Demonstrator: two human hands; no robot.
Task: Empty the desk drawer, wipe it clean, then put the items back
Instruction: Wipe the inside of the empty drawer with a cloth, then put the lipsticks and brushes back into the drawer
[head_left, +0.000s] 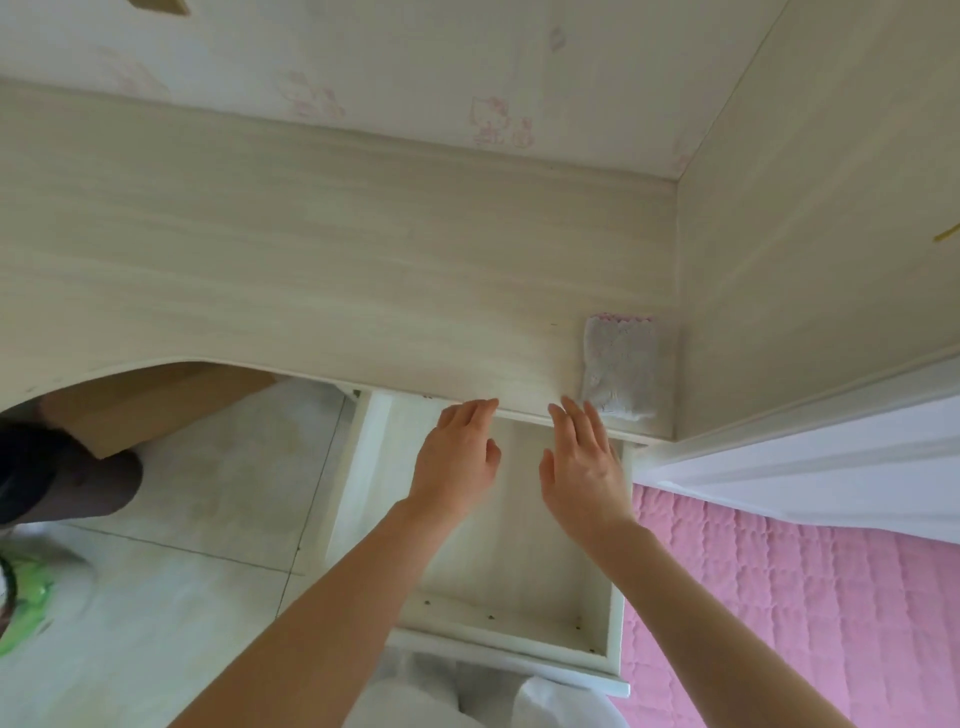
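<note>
**Both hands reach over an open drawer at the desk's edge**

Below the front edge of a pale wood-grain desk (322, 270), a white drawer (615, 561) stands pulled out, its light bottom panel bare where it shows between the arms. Above it both hands reach forward. The left hand (457, 457) has relaxed fingers, holding nothing, with its fingertips at the desk's front lip. The right hand (582, 467) is likewise spread flat with straight fingers and grips nothing; its fingertips lie at the desk edge, just beside a folded grey cloth (621, 366) with a pink scalloped border. The cloth lies on the desktop's right end, close against a tall wood-grain panel (810, 208) that closes off that side.

Behind the desk, the wall (363, 62) carries cream wallpaper with faint pink cartoon figures. To the right of the drawer a pink quilted cover (779, 597) spreads under a white frame. To the left, the floor (208, 493) is laid with pale glossy tiles; a tan wooden piece sits under the desk's curved cut-out, and a dark shape and something green and white show, blurred, at the far left edge.
</note>
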